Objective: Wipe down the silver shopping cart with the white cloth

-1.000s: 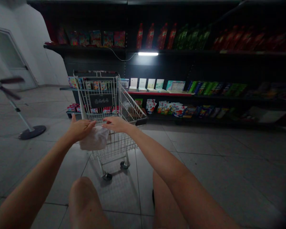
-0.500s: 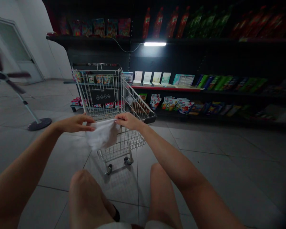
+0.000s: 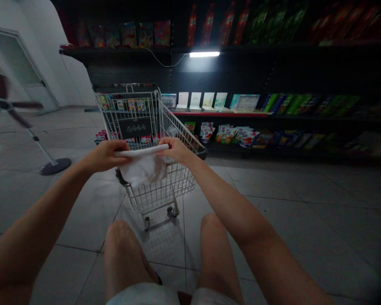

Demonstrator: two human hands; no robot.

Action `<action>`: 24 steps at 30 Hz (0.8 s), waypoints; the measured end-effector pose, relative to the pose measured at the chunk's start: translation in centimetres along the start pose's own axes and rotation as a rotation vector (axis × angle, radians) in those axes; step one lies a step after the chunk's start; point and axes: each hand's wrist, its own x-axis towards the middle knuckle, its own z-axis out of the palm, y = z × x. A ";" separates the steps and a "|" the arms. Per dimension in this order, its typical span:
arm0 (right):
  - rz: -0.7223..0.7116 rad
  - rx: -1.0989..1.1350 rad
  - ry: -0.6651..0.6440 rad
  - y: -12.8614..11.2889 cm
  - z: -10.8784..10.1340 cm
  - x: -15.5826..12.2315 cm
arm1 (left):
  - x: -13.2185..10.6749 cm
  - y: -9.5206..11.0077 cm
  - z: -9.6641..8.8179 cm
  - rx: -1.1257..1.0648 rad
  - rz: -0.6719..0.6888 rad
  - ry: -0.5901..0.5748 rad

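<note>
Cloth [image 3: 142, 168], white and limp, hung between the person's two hands, its top edge rolled into a taut strip running across from one hand to the other. The left hand [image 3: 105, 155] pinched one end of that strip between the thumb and curled fingers, and the right hand [image 3: 176, 149] pinched the other end the same way. Neither hand was spread, and the two were apart, with the cloth sagging below them. It hung just over the near end of a wire shopping cart [image 3: 175, 186], though whether it touched the wire could not be told. The person's bare knees [image 3: 119, 241] showed below, above a grey tile floor [image 3: 82, 212].

Beyond the cart stood black store shelves [image 3: 273, 84] lined with red bottles [image 3: 230, 25], snack pouches [image 3: 228, 134] and pale booklets [image 3: 195, 101], lit by a tube light [image 3: 204, 54]. To the left, a pedestal fan [image 3: 28, 127] stood with its blades blurred, and a white door [image 3: 19, 63] was set in the wall behind it.
</note>
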 end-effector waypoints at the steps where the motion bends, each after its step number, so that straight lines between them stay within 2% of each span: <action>1: -0.023 0.028 0.071 -0.2 -0.2 0.6 | 0.3 0.4 -0.2 0.050 -0.013 0.079; 3: -0.097 0.006 0.214 -1.0 -0.6 1.7 | 1.2 1.3 -0.6 0.186 -0.016 0.271; 5: -0.183 -0.098 0.330 -2.5 -1.0 2.3 | 2.1 2.1 -0.8 0.351 0.037 0.456; 7: -0.257 -0.238 0.397 -4.2 -1.5 1.8 | 2.6 2.3 -0.6 0.466 0.123 0.543; 9: -0.302 -0.374 0.337 -5.8 -1.9 0.2 | 2.4 1.9 0.0 0.474 0.181 0.462; 10: -0.312 -0.424 0.219 -6.3 -2.0 -0.8 | 2.0 1.6 0.4 0.434 0.189 0.359; 13: -0.285 -0.447 -0.341 -6.9 -1.6 -3.1 | 0.2 0.4 1.5 0.224 0.181 -0.026; 14: -0.278 -0.430 -0.437 -6.7 -1.1 -3.4 | -0.4 0.1 1.7 0.155 0.177 -0.108; 15: -0.286 -0.425 -0.444 -6.5 -0.4 -3.4 | -1.0 0.0 1.8 0.103 0.177 -0.160; 16: -0.309 -0.443 -0.392 -6.1 0.5 -3.1 | -1.5 -0.1 1.8 0.069 0.181 -0.185; 18: -0.366 -0.562 -0.291 -5.1 3.0 -2.4 | -2.5 -0.4 1.6 0.018 0.204 -0.186; 20: -0.364 -0.766 -0.312 -4.1 5.6 -1.8 | -3.3 -1.0 1.7 -0.045 0.215 -0.126; 22: -0.324 -0.955 -0.326 -3.2 7.8 -1.8 | -4.0 -2.1 2.5 -0.110 0.165 0.055; 24: -0.300 -1.064 -0.291 -2.7 9.1 -2.2 | -4.6 -3.5 4.1 -0.142 0.108 0.240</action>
